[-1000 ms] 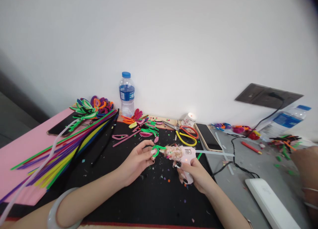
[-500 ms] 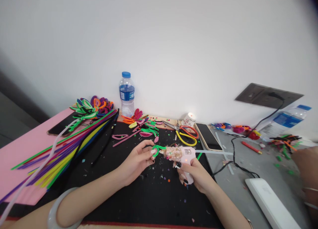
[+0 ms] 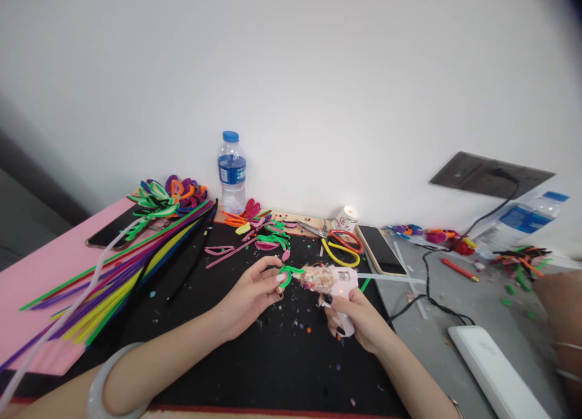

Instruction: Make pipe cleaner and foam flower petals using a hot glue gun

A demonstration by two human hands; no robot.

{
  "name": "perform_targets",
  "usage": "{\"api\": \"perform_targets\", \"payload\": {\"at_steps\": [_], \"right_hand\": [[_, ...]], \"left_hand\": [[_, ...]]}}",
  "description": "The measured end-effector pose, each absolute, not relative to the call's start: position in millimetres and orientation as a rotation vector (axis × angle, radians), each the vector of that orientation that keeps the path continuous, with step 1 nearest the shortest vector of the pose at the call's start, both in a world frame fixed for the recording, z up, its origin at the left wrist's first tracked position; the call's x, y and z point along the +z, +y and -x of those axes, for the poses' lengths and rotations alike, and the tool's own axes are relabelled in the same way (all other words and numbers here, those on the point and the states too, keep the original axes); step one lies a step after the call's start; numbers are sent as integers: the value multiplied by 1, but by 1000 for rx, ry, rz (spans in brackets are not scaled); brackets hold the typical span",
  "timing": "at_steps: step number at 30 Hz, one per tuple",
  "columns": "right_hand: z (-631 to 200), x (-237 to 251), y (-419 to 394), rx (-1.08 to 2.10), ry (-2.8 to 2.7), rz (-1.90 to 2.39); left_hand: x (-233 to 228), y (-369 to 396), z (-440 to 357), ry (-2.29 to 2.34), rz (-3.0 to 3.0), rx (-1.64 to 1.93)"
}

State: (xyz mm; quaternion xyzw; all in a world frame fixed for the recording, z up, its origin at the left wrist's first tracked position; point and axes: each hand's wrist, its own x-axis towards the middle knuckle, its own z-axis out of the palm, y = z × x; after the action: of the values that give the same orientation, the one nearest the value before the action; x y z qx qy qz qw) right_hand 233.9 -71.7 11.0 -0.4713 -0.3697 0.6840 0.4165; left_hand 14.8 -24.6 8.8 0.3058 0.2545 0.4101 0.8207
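Between the fingertips of my left hand is a bent green pipe cleaner, curled into a loop with a short end pointing right. My right hand is wrapped round the handle of a pale pink hot glue gun. Its front is crusted with coloured fluff, and the nozzle points left at the green piece, touching or almost touching it. A clear glue stick sticks out of the gun's back. Just beyond my left hand lie pink and green bent pipe cleaner pieces on the black mat.
Scissors, a paper cup and a phone lie behind the gun. Loose pipe cleaners fan out at left; a water bottle stands by the wall. At right are a black cord, a white power strip and another person's arm.
Both hands stay almost in place. The glue gun's tip has shifted very slightly against the green pipe cleaner; nothing was let go.
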Motion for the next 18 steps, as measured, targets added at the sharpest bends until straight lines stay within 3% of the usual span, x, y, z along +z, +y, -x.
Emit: {"api": "perform_targets", "payload": {"at_steps": [18], "right_hand": [[-231, 16, -72, 1714, -913, 1183]], "left_hand": [[11, -26, -16, 555, -649, 864]]}}
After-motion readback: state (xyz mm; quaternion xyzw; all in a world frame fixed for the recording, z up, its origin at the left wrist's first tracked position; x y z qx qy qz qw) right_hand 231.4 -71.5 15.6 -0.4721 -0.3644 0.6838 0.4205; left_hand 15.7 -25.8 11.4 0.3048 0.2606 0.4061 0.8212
